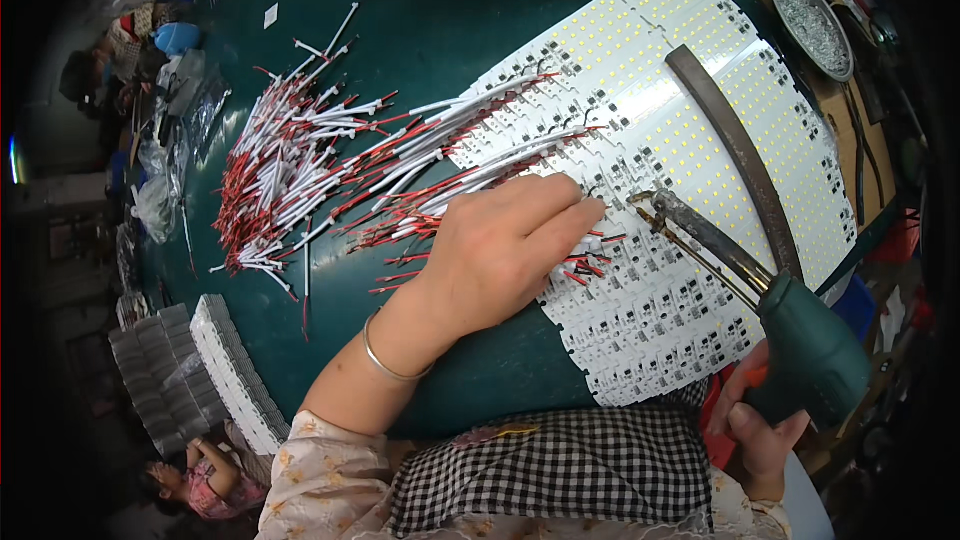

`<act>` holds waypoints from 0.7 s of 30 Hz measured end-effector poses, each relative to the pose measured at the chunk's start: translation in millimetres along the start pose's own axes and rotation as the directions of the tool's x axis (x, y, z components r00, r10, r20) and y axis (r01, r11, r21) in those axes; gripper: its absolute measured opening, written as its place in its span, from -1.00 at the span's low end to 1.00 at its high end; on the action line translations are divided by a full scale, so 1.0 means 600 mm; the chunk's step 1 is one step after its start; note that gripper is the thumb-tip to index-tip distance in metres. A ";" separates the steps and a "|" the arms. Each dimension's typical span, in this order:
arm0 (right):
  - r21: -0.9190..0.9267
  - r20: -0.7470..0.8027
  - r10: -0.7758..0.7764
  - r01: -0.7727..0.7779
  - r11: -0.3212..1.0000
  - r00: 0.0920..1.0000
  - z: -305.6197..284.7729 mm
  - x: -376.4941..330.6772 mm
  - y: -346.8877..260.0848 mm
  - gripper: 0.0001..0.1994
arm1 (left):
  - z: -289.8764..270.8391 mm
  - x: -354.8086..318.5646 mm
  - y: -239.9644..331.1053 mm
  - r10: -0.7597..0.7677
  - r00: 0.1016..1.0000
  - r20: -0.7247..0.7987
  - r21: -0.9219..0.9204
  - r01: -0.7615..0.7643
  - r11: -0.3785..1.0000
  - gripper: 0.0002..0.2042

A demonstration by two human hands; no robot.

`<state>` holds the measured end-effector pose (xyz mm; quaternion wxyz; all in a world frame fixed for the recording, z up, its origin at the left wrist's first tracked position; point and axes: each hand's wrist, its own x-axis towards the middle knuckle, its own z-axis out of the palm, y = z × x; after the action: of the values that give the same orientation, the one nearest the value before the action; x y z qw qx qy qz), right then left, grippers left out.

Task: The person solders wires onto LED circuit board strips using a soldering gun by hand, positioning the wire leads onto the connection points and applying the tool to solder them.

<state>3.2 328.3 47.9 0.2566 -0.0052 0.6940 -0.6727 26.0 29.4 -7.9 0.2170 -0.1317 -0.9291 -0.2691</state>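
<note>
Head view, landmark = LED board panels (650, 335), white sheets lying on the green table (465, 395). Left hand (500, 250) is over the panels' left edge, curled over red-and-white wire leads (425, 155); thumb and fingertips look together, but the contact is hidden, so can't tell if they're clamped on a lead. Some lead ends poke out from under that hand onto the panels; other leads run from the left edge to a loose pile (275, 175) left of the panels. Right hand (765, 435), at the panels' near right side, is wrapped around the handle of a green soldering gun (815, 345). Gun tip sits over the panels just right of the left fingertips; can't tell if it touches. Dark curved bar (735, 145) lies across the panels' right half. Containers: round metal bowl (847, 58) beyond the panels' far right corner, on a brown board (868, 145), holding shiny silvery scraps (806, 22), exact kind too small to tell. Clear plastic bag (155, 208) well left of the panels, contents not readable. White stack of strips (235, 375) also well left, nearer the wearer; grey stacks (165, 370) just beside it.
</note>
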 end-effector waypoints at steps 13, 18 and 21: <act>-0.097 0.123 0.072 -0.060 0.993 0.990 0.000 -0.009 0.010 -0.48 | 0.001 0.002 0.015 0.000 1.000 0.016 0.096 -0.001 0.995 -0.67; -0.264 0.169 0.094 -0.047 0.963 0.981 -0.005 -0.018 0.008 -0.54 | -0.003 0.003 0.026 -0.016 1.000 0.025 0.120 0.013 0.993 -0.66; -0.212 0.185 0.091 -0.050 0.976 0.979 0.001 -0.008 0.012 -0.55 | 0.000 0.003 0.028 -0.043 0.998 0.038 0.127 0.038 0.991 -0.65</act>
<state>10.1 330.1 42.7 0.3446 -0.0724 0.7316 -0.5837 30.8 43.0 0.4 0.2003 -0.1042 -0.9510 -0.2112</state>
